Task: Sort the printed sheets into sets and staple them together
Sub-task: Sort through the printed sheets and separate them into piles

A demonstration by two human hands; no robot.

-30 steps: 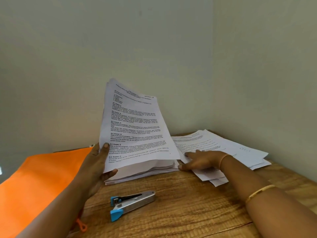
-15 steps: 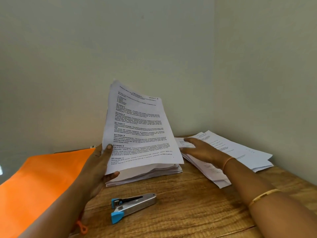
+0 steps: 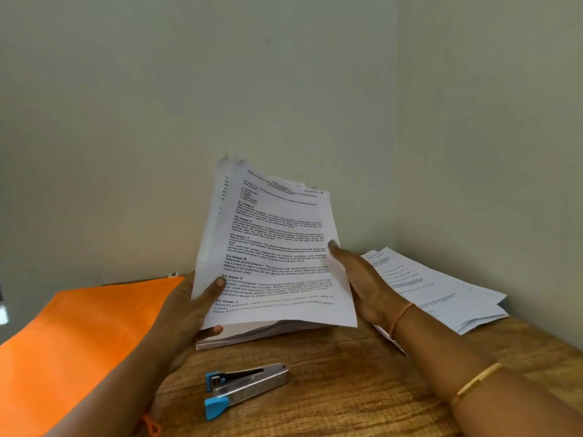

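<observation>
Between the 2 hands, a sheaf of printed sheets (image 3: 277,247) stands tilted above the stack (image 3: 262,335). The left hand (image 3: 186,313) pinches its lower corner, and the right hand (image 3: 362,279) lays straight fingers on its edge. Nearer than both, the stapler (image 3: 246,386) lies on the counter (image 3: 347,392); loose sheets (image 3: 441,291) lie right of the right hand.

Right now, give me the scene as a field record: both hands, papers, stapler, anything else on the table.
left hand: grips left edge of the lifted sheets, thumb on the printed face
right hand: fingers straight, against the lifted sheets' right edge
lifted sheets: several, tilted up over the main stack
main stack: flat on the table
second pile: loosely fanned, beyond the right hand, near the wall corner
stapler: lying before the main stack, untouched
orange bag: left side of the table
</observation>
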